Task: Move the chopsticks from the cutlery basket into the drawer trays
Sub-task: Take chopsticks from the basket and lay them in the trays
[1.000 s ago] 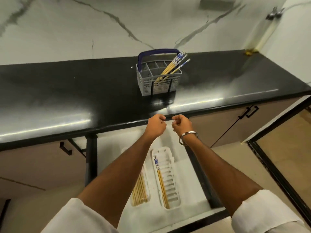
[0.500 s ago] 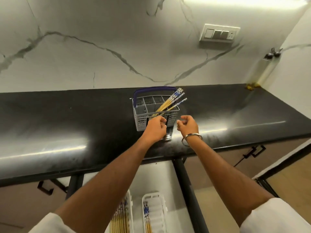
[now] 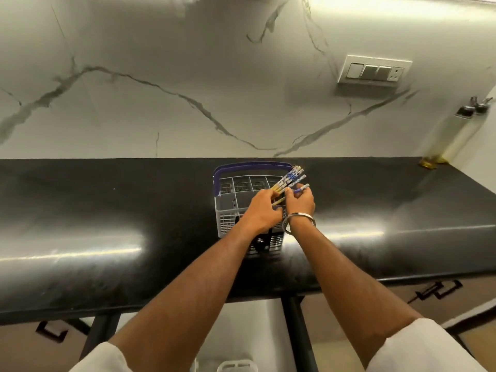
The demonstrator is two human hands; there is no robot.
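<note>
A grey cutlery basket (image 3: 228,210) with a blue handle stands on the black counter (image 3: 107,224). Several yellow chopsticks with blue-and-white tops (image 3: 291,177) lean out of its right side. My left hand (image 3: 261,210) lies over the basket with its fingers on the yellow shafts. Close beside it, my right hand (image 3: 300,202), with a metal bangle at the wrist, pinches one chopstick near its blue top. At the bottom edge, only the rim of one white drawer tray (image 3: 236,366) shows inside the open drawer (image 3: 241,331).
A marble wall with a switch plate (image 3: 373,72) rises behind the counter. A tall bottle (image 3: 453,132) stands at the back right corner. Cabinet fronts with black handles (image 3: 437,292) sit below the counter on both sides of the drawer.
Both hands rose from above the drawer to the basket and closed onto the chopsticks. The view tilted up, so the trays have nearly left the frame.
</note>
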